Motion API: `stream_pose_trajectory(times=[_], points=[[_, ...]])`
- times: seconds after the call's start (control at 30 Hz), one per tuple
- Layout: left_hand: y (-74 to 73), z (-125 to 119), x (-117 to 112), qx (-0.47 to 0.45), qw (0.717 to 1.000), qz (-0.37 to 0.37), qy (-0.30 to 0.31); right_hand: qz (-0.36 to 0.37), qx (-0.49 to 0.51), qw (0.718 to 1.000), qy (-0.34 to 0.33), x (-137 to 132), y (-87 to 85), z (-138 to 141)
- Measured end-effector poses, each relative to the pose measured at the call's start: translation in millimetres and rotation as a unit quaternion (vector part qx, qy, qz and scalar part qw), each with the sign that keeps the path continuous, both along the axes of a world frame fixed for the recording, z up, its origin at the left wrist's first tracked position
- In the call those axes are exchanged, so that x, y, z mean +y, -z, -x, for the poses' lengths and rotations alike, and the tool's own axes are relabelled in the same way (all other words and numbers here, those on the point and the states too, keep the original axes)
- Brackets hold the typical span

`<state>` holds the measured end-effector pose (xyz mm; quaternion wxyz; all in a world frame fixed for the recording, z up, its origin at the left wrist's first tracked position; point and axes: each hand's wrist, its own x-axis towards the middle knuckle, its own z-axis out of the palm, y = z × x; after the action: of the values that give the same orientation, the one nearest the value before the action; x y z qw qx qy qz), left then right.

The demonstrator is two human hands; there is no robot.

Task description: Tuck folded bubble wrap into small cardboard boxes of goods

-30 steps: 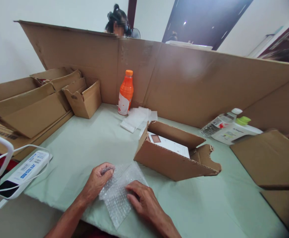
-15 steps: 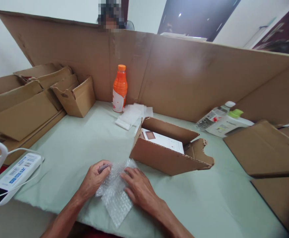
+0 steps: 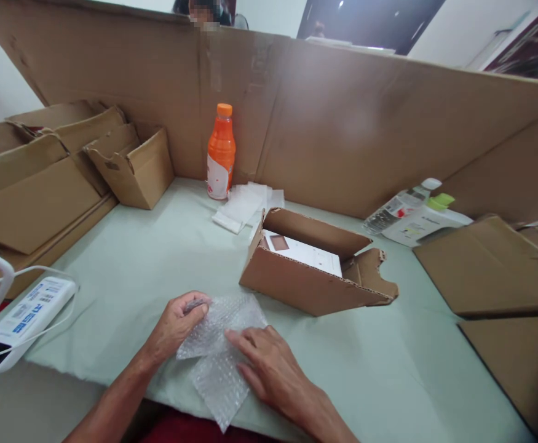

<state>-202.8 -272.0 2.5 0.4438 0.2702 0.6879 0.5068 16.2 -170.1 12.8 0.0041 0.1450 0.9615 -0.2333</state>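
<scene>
A clear sheet of bubble wrap [image 3: 232, 320] lies on the green cloth near the table's front edge, one corner hanging over it. My left hand [image 3: 183, 320] pinches the sheet's left edge between thumb and curled fingers; a small greyish part shows at the pinch, and I cannot tell whether it is folded wrap or something else. With fingers stretched out, my right hand [image 3: 271, 363] rests on the wrap's right side. Just beyond the hands is an open cardboard box [image 3: 291, 286] containing a white box [image 3: 308, 253] with a brown square on it.
An orange bottle [image 3: 221, 154] stands at the back beside white packets [image 3: 245, 206]. Open cardboard boxes [image 3: 142, 169] fill the left, near a white power strip [image 3: 33, 320] with a cable. Clear and white bottles [image 3: 428, 223] and cardboard pieces [image 3: 476, 271] lie right. A cardboard wall [image 3: 342, 129] closes the back.
The bubble wrap's upper part is spread flatter and wider. My right hand has moved slightly right and toward me. My left hand keeps its pinch; the view has shifted slightly.
</scene>
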Motion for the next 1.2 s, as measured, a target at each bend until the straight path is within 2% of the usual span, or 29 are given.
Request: stream_pose_trajectory(times=[0.07,0.13,0.2,0.27,0.37,0.43,0.5,0.57,0.67,0.73,0.77,0.8,0.83,0.9,0.93,1.0,1.07,1.2], points=[[-1.1,-1,0,0.001,1.0,-0.002,-0.001,-0.04,-0.033,0.998,-0.021,-8,1.2,11],[-0.7,0,-3,0.011,1.0,-0.004,-0.005,-0.047,-0.031,0.998,-0.015,-9,5.8,19],[-0.2,5,-8,0.024,1.0,-0.004,-0.016,0.008,0.013,1.0,0.006,-5,11.1,17],[-0.7,11,-14,0.04,0.999,-0.003,-0.033,0.132,0.083,0.986,0.059,1,14.5,7],[-2.3,20,-21,0.073,0.996,-0.003,-0.04,0.332,0.152,0.908,0.206,12,14.6,-21],[-1.6,26,-24,0.1,0.995,-0.011,-0.018,0.385,0.166,0.856,0.304,20,12.7,-45],[0.9,31,-26,0.13,0.991,-0.021,0.015,0.368,0.186,0.825,0.386,29,11.1,-71],[3.3,35,-27,0.192,0.981,-0.029,0.006,0.31,0.212,0.801,0.467,36,10.1,-98],[1.6,35,-30,0.337,0.935,-0.037,-0.102,0.139,0.251,0.777,0.56,37,6.0,-130],[-2.9,29,-31,0.416,0.897,-0.062,-0.133,0.001,0.292,0.763,0.577,30,0.3,-133],[-5.0,24,-31,0.445,0.884,-0.086,-0.116,-0.061,0.314,0.765,0.559,24,-2.7,-127],[-6.4,18,-30,0.467,0.873,-0.115,-0.082,-0.107,0.332,0.779,0.52,18,-5.1,-117],[-6.8,11,-28,0.484,0.862,-0.144,-0.035,-0.137,0.34,0.808,0.461,12,-6.5,-102],[-4.3,-3,-24,0.498,0.847,-0.167,0.073,-0.149,0.311,0.887,0.308,3,-5.0,-67],[-1.8,-8,-22,0.5,0.843,-0.156,0.126,-0.138,0.272,0.924,0.23,1,-2.0,-51],[4.0,-12,-21,0.497,0.836,-0.111,0.206,-0.113,0.176,0.97,0.128,3,7.5,-28],[9.3,-9,-24,0.49,0.835,-0.084,0.237,-0.106,0.119,0.979,0.127,11,18.8,-27],[16.8,7,-37,0.468,0.845,-0.111,0.233,-0.135,0.127,0.949,0.254,35,35.2,-70]])
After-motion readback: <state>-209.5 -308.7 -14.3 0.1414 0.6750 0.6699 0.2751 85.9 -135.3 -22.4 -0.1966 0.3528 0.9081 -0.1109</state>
